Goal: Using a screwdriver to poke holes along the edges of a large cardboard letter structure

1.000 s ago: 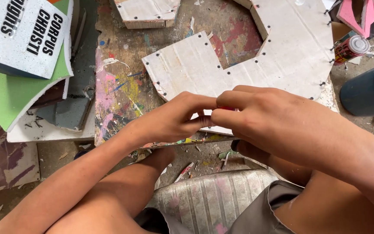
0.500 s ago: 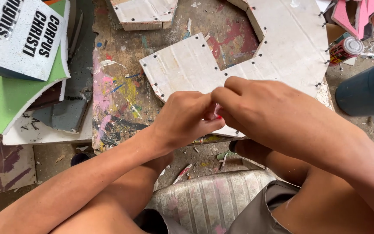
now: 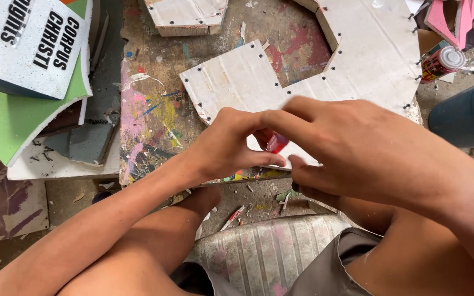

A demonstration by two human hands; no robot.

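Where both hands (image 3: 270,145) meet, small red object (image 3: 276,142) pinched between fingertips

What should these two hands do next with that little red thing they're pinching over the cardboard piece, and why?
Probably finish working the small red object free or open before anything else. The left hand and right hand meet around it just above the near edge of the white cardboard piece, and fingers hide most of it, so a steady grip matters most.

Paint-splattered workboard (image 3: 154,118), notched white cardboard panel (image 3: 368,55) with studded edges lying flat on it
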